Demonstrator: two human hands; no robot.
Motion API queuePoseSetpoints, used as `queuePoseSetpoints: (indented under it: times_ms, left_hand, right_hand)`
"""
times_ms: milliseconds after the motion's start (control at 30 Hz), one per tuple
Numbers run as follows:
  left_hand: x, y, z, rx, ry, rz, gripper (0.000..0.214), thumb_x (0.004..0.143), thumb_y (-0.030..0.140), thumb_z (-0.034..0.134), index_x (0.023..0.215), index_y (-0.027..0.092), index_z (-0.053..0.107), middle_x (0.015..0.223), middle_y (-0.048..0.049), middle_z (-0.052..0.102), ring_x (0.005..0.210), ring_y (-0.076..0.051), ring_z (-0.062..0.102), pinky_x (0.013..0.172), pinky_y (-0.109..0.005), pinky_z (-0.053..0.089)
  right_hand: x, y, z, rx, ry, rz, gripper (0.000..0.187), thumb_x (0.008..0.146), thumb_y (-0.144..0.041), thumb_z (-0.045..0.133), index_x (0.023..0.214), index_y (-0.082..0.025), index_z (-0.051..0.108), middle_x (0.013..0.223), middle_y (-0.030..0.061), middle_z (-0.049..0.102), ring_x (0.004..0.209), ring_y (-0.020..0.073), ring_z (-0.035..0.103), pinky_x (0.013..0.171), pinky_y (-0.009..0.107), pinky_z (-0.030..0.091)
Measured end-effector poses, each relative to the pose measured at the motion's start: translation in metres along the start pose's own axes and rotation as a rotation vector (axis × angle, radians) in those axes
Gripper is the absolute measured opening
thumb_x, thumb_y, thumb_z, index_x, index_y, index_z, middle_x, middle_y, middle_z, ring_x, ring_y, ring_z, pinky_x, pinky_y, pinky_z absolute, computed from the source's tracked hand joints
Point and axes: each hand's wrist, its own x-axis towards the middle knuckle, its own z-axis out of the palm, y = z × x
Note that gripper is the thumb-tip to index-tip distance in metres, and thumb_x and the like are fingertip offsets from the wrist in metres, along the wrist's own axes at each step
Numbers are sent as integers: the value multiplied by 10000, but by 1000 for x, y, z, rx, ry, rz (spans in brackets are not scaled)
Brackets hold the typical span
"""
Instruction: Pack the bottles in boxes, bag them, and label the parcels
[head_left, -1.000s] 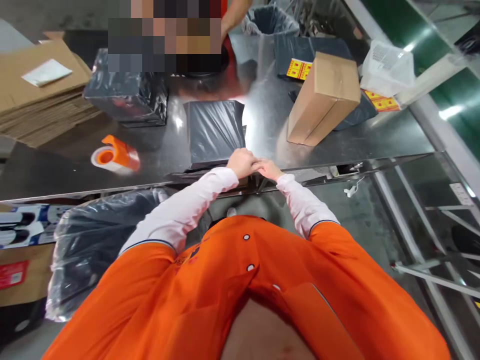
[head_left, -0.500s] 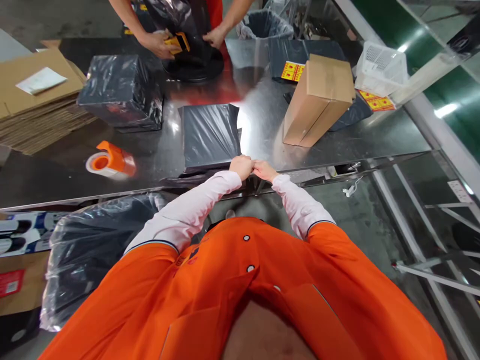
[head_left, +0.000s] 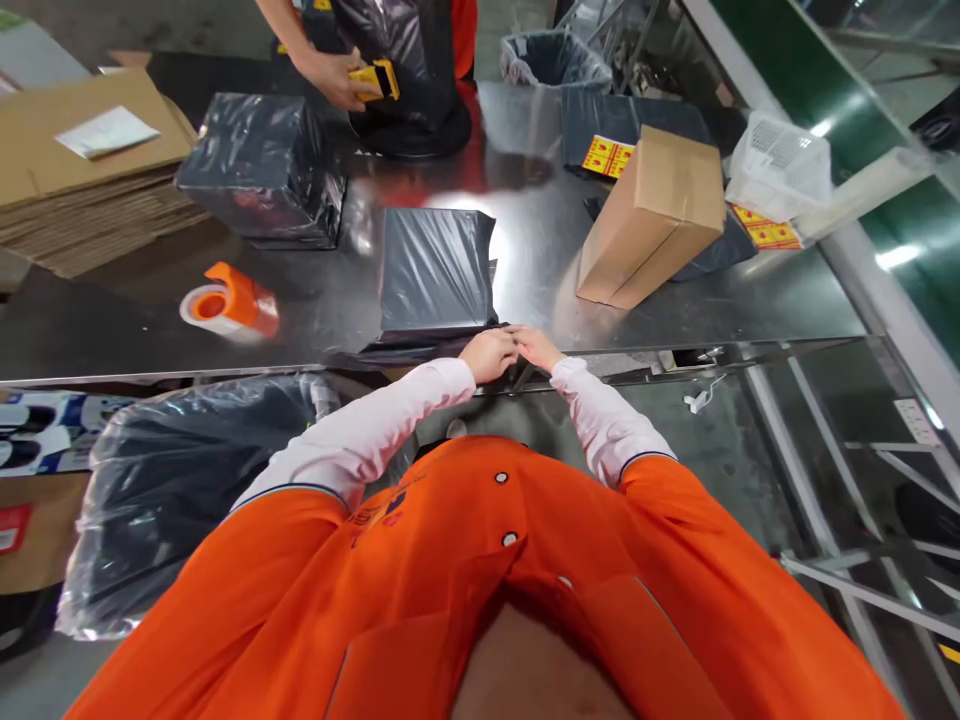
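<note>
A flat box wrapped in black plastic (head_left: 436, 268) lies close to the table's front edge. Loose black plastic film (head_left: 420, 345) hangs in folds along its near side. At the box's near right corner, my left hand (head_left: 489, 355) is closed, its fingers curled onto the film's edge. My right hand (head_left: 536, 347) meets it there, fingertips pinched together against the same bit of film. How much film lies between the fingers is hidden.
On the steel table (head_left: 525, 230) are an orange tape dispenser (head_left: 238, 300), a black-wrapped box (head_left: 255, 165), a cardboard box (head_left: 652, 215) and a white basket (head_left: 780, 165). Flattened cartons (head_left: 90, 190) are stacked left. Across the table, a co-worker's hand (head_left: 337, 80) holds a yellow tool against a black-wrapped item.
The view has shifted slightly, so the table things appear further right. My hands remain together at the corner, fingers slightly rearranged. One of the co-worker's hands no longer shows.
</note>
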Motion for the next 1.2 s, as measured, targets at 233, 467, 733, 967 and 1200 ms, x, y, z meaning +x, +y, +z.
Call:
queuePoseSetpoints:
  times_ms: [233,467,733,967,1200]
  left_hand:
    - [-8,-4,-4,-38,168,-141,369,1060,167,456,1193,118,796,1182,-183,760,1146,-251,699,1017,-349,521]
    - [22,5,-1,42,28,-197,293,992,137,579,1123,66,832,1111,-238,766,1070,-307,749,904,-352,554]
    - [20,2,12,2,80,-199,301,1002,131,545,1088,61,825,1145,-229,758,1071,-311,747,922,-371,571]
    - [4,-7,31,-134,261,-152,237,994,144,564,1024,144,799,1107,-125,780,1080,-223,731,971,-313,574]
    - [-79,-39,10,-720,766,-420,238,997,299,631,811,155,672,765,-45,693,757,-163,684,774,-294,590]
  right_hand:
    - [-3,5,0,17,-4,-15,256,943,-161,590,1044,-172,824,1299,144,768,1295,264,685,1166,454,531]
    - [3,11,3,-1,2,-29,277,898,-102,597,1018,-190,829,1317,117,766,1295,273,684,1171,471,536]
    - [0,19,6,0,28,-69,242,913,-140,600,966,-225,819,1207,88,798,1256,264,688,1132,468,567]
    - [-1,20,6,4,12,-139,279,936,-150,543,1007,-215,805,1155,91,808,1318,251,676,1156,469,557]
    - [-14,20,0,9,2,-108,270,945,-168,561,1062,-193,803,1400,133,727,1316,265,693,1157,490,571]
